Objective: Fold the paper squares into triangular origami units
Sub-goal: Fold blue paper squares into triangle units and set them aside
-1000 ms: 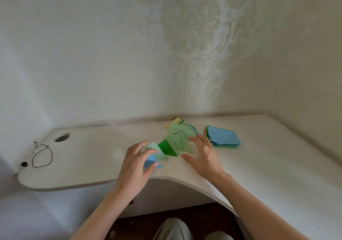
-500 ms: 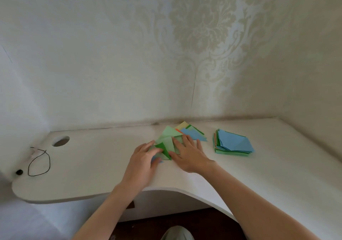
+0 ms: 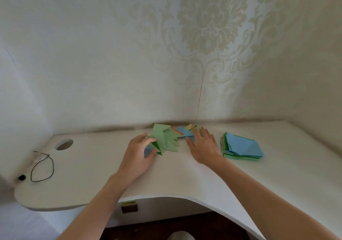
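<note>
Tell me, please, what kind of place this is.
Probably a room in a home: a white corner desk with a cable hole, set against damask-patterned wallpaper, with coloured paper squares for craft.

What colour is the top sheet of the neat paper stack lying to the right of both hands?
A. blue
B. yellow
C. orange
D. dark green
A: the stack lies on the desk beyond the right hand, and its top sheet is light blue; green and orange show only as thin edges underneath.
</note>
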A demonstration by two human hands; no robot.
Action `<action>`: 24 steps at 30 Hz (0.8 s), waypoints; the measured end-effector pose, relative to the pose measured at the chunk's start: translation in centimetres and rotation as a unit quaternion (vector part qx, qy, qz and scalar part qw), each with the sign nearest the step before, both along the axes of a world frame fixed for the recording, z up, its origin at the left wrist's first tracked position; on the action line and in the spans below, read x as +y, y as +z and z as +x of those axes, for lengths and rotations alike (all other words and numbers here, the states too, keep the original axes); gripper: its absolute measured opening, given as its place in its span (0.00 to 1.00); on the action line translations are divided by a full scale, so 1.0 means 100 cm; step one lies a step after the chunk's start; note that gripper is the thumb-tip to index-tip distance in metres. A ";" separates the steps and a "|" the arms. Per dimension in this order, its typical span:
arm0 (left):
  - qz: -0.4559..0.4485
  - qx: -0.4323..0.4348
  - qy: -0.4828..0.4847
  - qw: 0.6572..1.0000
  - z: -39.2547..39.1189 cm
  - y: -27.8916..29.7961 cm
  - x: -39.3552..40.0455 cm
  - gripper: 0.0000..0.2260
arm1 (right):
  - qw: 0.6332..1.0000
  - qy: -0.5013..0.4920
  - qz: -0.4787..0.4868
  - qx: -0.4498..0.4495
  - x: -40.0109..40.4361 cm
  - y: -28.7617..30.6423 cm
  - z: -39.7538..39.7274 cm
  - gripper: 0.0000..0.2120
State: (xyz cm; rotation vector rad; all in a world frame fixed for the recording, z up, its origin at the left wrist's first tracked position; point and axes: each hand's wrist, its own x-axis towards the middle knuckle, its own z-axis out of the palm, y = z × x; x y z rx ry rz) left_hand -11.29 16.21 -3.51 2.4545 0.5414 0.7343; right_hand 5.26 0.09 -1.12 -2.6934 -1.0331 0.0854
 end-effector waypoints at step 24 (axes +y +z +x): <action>0.084 -0.080 0.020 0.993 0.026 0.022 -0.032 0.07 | 0.969 0.009 0.214 -0.123 -0.067 0.023 -0.007 0.18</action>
